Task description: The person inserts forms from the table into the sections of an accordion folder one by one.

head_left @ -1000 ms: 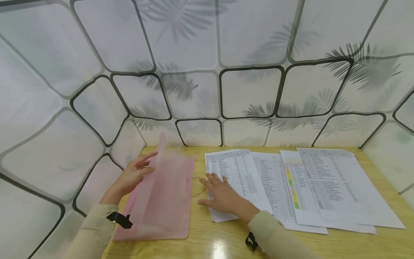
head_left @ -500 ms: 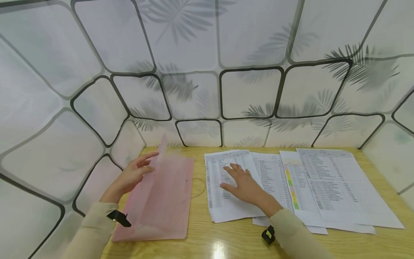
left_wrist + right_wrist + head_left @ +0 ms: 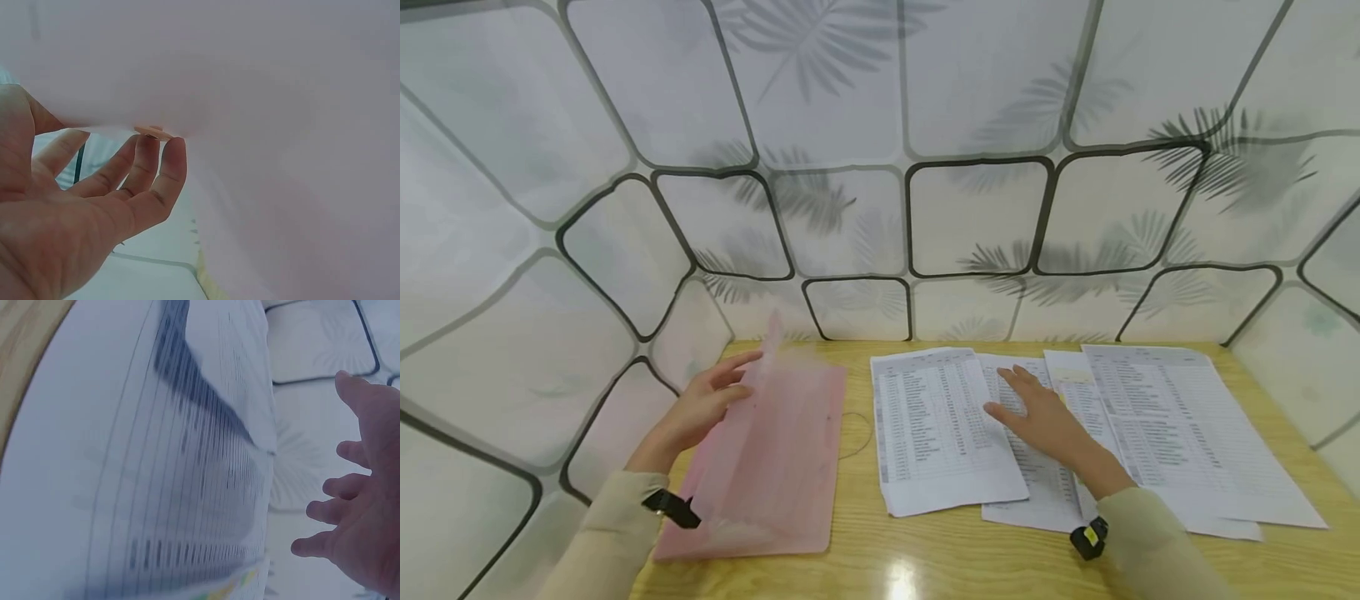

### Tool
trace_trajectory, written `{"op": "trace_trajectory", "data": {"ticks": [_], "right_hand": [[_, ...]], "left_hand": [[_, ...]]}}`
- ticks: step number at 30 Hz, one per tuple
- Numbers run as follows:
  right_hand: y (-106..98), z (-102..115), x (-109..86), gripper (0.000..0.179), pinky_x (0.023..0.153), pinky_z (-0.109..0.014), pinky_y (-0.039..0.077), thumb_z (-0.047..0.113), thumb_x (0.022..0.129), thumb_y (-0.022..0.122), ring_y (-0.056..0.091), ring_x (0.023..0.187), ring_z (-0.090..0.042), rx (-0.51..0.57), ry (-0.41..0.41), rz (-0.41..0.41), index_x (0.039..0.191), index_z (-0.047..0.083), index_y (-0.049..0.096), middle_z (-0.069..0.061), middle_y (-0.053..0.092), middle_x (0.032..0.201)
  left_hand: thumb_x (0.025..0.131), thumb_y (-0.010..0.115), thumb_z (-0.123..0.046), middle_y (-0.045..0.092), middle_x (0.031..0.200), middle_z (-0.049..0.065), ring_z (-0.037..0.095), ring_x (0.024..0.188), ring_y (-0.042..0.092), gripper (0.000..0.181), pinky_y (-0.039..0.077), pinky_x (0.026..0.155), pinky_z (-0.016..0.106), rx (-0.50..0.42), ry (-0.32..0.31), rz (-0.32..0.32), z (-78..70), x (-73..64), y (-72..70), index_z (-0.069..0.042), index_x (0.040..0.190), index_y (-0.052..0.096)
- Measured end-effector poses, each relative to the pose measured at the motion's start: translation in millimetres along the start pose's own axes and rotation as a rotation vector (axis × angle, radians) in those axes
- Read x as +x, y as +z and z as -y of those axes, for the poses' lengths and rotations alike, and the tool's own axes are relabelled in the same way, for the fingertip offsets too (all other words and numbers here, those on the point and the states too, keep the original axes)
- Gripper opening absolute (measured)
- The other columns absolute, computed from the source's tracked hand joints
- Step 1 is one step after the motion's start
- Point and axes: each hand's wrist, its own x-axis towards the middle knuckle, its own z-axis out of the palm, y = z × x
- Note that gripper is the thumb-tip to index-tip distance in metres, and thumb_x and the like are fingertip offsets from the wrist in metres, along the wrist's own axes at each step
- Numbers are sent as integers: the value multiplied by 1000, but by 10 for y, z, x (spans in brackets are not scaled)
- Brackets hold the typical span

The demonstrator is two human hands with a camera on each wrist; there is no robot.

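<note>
A translucent pink document folder [image 3: 793,458] lies at the left with its front cover raised. My left hand [image 3: 696,412] holds that cover by its edge. In the left wrist view, the fingertips [image 3: 177,149] touch a small orange-brown button [image 3: 153,132] on the pink sheet, and the thumb lies along the edge. My right hand [image 3: 1048,421] hovers over the printed sheets, fingers spread and holding nothing. Below it are a left-hand printed sheet [image 3: 936,433] and a second sheet [image 3: 1037,479] partly tucked under it. The right wrist view shows the right hand [image 3: 369,494] apart from the paper.
A thin loop of string [image 3: 867,433] lies beside the folder. Further right, a sheet with coloured cells [image 3: 1078,375] is partly covered by a large printed sheet [image 3: 1195,433]. A patterned wall [image 3: 977,217] borders the wooden table [image 3: 865,525] at the back.
My right hand has moved right, from the left-hand printed sheet to above the neighbouring sheets. The left hand stays at the raised folder cover. The sheets lie where they were.
</note>
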Motion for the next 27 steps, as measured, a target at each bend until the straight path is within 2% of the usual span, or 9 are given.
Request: {"op": "trace_trajectory", "data": {"ticks": [3, 9, 11, 13, 16, 18, 20, 23, 27], "right_hand": [[-107, -127, -52, 87, 114, -75, 31, 60, 104, 57, 34, 148, -59, -3, 31, -32, 165, 4, 31, -34, 26, 168], [-394, -418, -157, 84, 103, -69, 46, 59, 104, 56, 56, 132, -56, -67, 121, -93, 159, -2, 40, -35, 52, 150], [-501, -525, -209, 82, 100, -66, 49, 59, 105, 55, 60, 128, -54, -70, 153, -103, 155, -5, 45, -34, 58, 144], [-604, -630, -271, 80, 97, -63, 52, 59, 105, 54, 63, 125, -51, -58, 178, -125, 150, -7, 50, -33, 63, 139], [-749, -787, -376, 77, 88, -56, 57, 56, 105, 55, 71, 112, -47, 18, 220, -151, 145, -10, 55, -33, 68, 130], [-830, -903, -439, 76, 81, -48, 60, 55, 105, 57, 76, 99, -39, 73, 254, -157, 143, -11, 56, -31, 72, 123], [-904, -1029, -495, 77, 76, -39, 61, 54, 105, 58, 78, 89, -26, 144, 293, -151, 143, -12, 55, -30, 74, 119], [-999, -1224, -562, 78, 74, -30, 61, 52, 106, 57, 75, 82, -8, 241, 341, -137, 145, -15, 51, -32, 73, 122], [-1131, -1444, -643, 81, 73, -29, 62, 49, 107, 56, 70, 79, 1, 322, 401, -112, 147, -21, 43, -38, 67, 127]], "left_hand": [[105, 59, -11, 31, 167, 30, 50, 154, 29, 61, 43, 89, 40, 6, 0, 12, 14, -14, -7, -12, 163, 39], [105, 61, -12, 31, 167, 32, 50, 154, 29, 63, 44, 91, 41, -10, 0, 18, 49, -38, -24, -12, 164, 37], [105, 61, -13, 31, 166, 32, 51, 154, 29, 64, 45, 95, 46, -15, 2, 21, 66, -44, -36, -12, 164, 37], [105, 61, -13, 30, 167, 32, 52, 154, 27, 64, 45, 101, 56, -22, 4, 24, 80, -48, -48, -12, 164, 36], [106, 61, -14, 28, 169, 31, 53, 155, 24, 64, 37, 108, 73, -29, 6, 31, 97, -51, -59, -12, 165, 36], [106, 61, -15, 28, 169, 30, 53, 156, 23, 64, 31, 110, 79, -31, 6, 32, 105, -53, -61, -12, 165, 35], [106, 61, -15, 29, 169, 30, 52, 155, 25, 64, 32, 110, 79, -30, 5, 31, 111, -58, -60, -13, 165, 35], [106, 61, -15, 32, 167, 31, 52, 153, 31, 64, 38, 108, 72, -34, 6, 29, 119, -65, -55, -12, 164, 36], [106, 61, -15, 31, 167, 31, 52, 152, 32, 64, 39, 108, 69, -42, 10, 32, 120, -66, -49, -12, 165, 35]]}}
